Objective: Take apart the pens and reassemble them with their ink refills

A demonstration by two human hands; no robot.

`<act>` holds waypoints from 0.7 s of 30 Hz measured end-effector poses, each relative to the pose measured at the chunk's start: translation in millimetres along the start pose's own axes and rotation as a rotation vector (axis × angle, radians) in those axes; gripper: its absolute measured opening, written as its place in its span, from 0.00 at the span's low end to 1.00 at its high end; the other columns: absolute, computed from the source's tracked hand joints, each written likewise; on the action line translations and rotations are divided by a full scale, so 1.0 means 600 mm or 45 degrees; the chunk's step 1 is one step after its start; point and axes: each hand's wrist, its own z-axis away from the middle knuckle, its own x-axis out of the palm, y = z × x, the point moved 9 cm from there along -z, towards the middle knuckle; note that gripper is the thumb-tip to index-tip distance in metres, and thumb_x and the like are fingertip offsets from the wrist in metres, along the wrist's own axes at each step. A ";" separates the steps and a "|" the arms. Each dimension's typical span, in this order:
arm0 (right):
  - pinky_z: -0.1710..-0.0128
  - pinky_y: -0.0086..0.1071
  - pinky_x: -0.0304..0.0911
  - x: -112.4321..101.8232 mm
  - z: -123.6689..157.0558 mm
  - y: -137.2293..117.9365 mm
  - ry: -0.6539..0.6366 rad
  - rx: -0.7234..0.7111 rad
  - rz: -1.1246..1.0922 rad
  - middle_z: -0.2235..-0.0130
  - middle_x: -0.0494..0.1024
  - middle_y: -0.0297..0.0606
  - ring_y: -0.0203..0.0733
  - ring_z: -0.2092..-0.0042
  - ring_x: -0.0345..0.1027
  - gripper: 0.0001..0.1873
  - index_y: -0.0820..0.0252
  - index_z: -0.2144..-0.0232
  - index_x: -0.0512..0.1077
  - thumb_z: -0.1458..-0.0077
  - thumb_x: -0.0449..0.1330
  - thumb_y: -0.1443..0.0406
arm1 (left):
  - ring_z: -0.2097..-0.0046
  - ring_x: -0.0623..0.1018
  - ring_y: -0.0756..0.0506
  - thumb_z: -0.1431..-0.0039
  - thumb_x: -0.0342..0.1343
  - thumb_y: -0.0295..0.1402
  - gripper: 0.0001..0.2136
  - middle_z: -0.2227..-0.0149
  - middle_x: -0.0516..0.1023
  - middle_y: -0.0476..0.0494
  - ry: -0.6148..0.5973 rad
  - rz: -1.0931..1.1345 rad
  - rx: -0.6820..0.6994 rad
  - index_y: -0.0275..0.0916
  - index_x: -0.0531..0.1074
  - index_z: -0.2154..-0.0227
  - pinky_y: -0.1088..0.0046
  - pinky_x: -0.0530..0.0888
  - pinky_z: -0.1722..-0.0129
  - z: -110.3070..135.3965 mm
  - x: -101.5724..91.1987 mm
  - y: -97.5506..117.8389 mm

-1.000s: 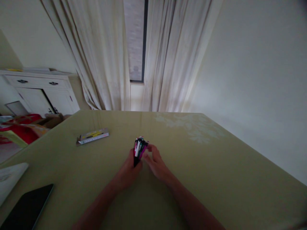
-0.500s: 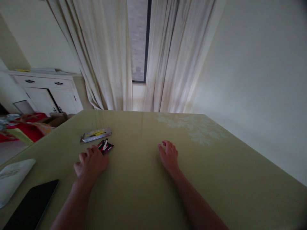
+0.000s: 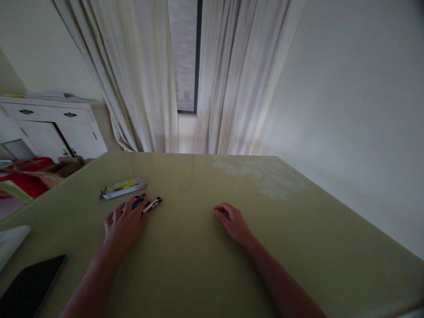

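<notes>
My left hand [image 3: 127, 222] lies palm down with its fingers spread over a small bunch of pens [image 3: 153, 204]. Several pens stick out past its fingers and thumb side; the rest of the bunch is hidden underneath. Just beyond it rests an opened pen box [image 3: 123, 187], white with yellow print. On the middle of the table, apart from any object, my right hand [image 3: 232, 221] has its thumb and index fingertips brought together, and nothing shows between them.
A dark tablet-like slab [image 3: 31, 285] lies at the near left of the table [image 3: 195, 265], with a white flat item [image 3: 13, 243] behind it. Past the left edge are red bags [image 3: 31, 185] and a white cabinet [image 3: 49, 128]. Curtains [image 3: 139, 79] hang behind the far edge.
My left fingers have spread out over the pens, and some pens now lie further right. My right thumb and index finger have come together. The view has turned slightly right.
</notes>
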 end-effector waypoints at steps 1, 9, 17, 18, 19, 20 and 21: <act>0.50 0.38 0.66 0.004 0.002 -0.004 -0.006 -0.032 0.034 0.57 0.80 0.41 0.44 0.54 0.74 0.08 0.57 0.58 0.76 0.34 0.60 0.61 | 0.35 0.66 0.25 0.30 0.47 0.41 0.22 0.32 0.65 0.35 0.039 -0.006 0.034 0.47 0.70 0.37 0.38 0.65 0.41 0.001 -0.008 0.007; 0.47 0.41 0.63 0.015 0.009 -0.024 -0.041 -0.132 0.132 0.56 0.78 0.43 0.46 0.51 0.70 0.06 0.58 0.56 0.75 0.35 0.61 0.64 | 0.45 0.75 0.27 0.31 0.50 0.40 0.16 0.44 0.77 0.32 0.251 0.047 0.179 0.39 0.80 0.56 0.45 0.72 0.48 0.002 -0.054 0.034; 0.60 0.32 0.66 0.030 0.028 -0.070 -0.148 0.015 -0.353 0.57 0.80 0.39 0.40 0.60 0.72 0.19 0.55 0.45 0.73 0.34 0.61 0.55 | 0.58 0.82 0.42 0.30 0.54 0.45 0.14 0.60 0.84 0.45 0.138 0.857 0.785 0.44 0.80 0.57 0.67 0.77 0.55 0.090 -0.046 0.208; 0.63 0.31 0.65 0.036 0.031 -0.077 -0.203 0.024 -0.394 0.60 0.80 0.37 0.39 0.63 0.72 0.18 0.55 0.47 0.75 0.35 0.61 0.55 | 0.58 0.82 0.43 0.30 0.55 0.44 0.13 0.61 0.84 0.45 0.112 0.912 0.836 0.45 0.81 0.56 0.68 0.77 0.56 0.104 -0.044 0.227; 0.65 0.30 0.64 0.041 0.034 -0.083 -0.251 0.024 -0.415 0.64 0.79 0.35 0.38 0.65 0.71 0.15 0.55 0.51 0.77 0.35 0.62 0.56 | 0.58 0.82 0.43 0.30 0.56 0.44 0.12 0.61 0.84 0.46 0.086 0.954 0.873 0.45 0.81 0.56 0.69 0.78 0.57 0.115 -0.041 0.240; 0.67 0.29 0.62 0.043 0.036 -0.086 -0.287 0.021 -0.419 0.67 0.79 0.34 0.37 0.67 0.69 0.13 0.56 0.55 0.79 0.36 0.63 0.56 | 0.58 0.82 0.43 0.30 0.56 0.44 0.12 0.61 0.84 0.45 0.083 0.991 0.882 0.45 0.80 0.56 0.69 0.78 0.57 0.121 -0.040 0.246; 0.68 0.28 0.61 0.043 0.037 -0.087 -0.300 0.022 -0.414 0.70 0.77 0.33 0.36 0.69 0.68 0.11 0.57 0.58 0.80 0.36 0.63 0.57 | 0.59 0.82 0.44 0.31 0.57 0.43 0.12 0.60 0.83 0.45 0.086 1.017 0.868 0.44 0.80 0.55 0.69 0.78 0.58 0.122 -0.039 0.246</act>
